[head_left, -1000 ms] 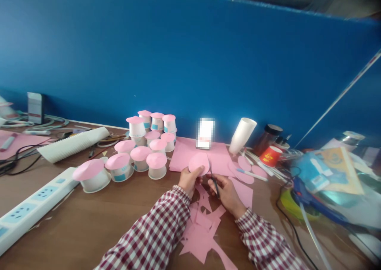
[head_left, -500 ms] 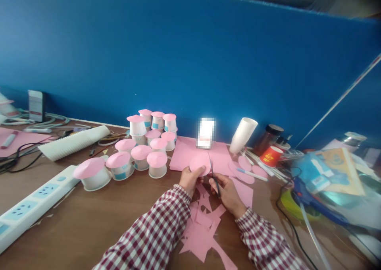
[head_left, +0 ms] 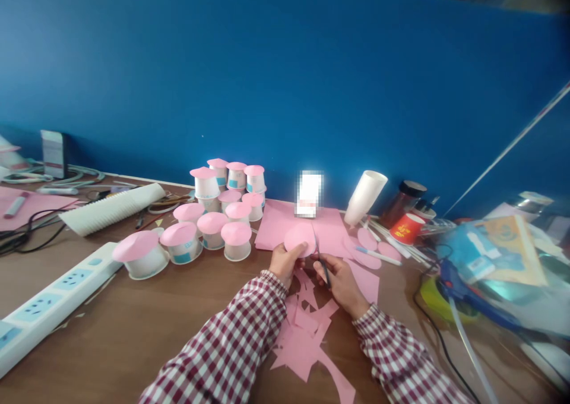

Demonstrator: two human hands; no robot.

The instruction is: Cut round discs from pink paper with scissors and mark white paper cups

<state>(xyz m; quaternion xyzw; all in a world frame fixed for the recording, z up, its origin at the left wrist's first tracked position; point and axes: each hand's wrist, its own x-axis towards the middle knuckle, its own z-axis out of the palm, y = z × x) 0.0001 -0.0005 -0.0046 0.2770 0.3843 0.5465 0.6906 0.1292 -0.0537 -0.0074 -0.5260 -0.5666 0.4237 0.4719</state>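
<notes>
Pinched in my left hand point(head_left: 286, 262) is a round pink paper disc point(head_left: 299, 237), its thumb lying on top. My right hand point(head_left: 341, 280) grips dark-handled scissors point(head_left: 324, 267), whose blades point up along the disc's right edge. Behind the disc lie pink paper sheets point(head_left: 271, 226). Pink scraps point(head_left: 300, 346) with jagged edges are spread on the table between my forearms. To the right of the sheets are several cut pink ovals point(head_left: 367, 239) and a pale blue-and-white pen point(head_left: 378, 255).
Several white paper cups point(head_left: 146, 262) topped with pink discs stand left of my hands. A power strip point(head_left: 48, 309) and a long cup stack point(head_left: 113, 208) lie farther left. Rightward are an upright cup stack point(head_left: 365, 196), a red cup point(head_left: 407, 229), a dark jar point(head_left: 404, 201) and a blue glue gun point(head_left: 476, 303).
The camera view has shifted slightly, moving the cups and table items a little upward in the picture. Both hands keep their hold on the disc and scissors.
</notes>
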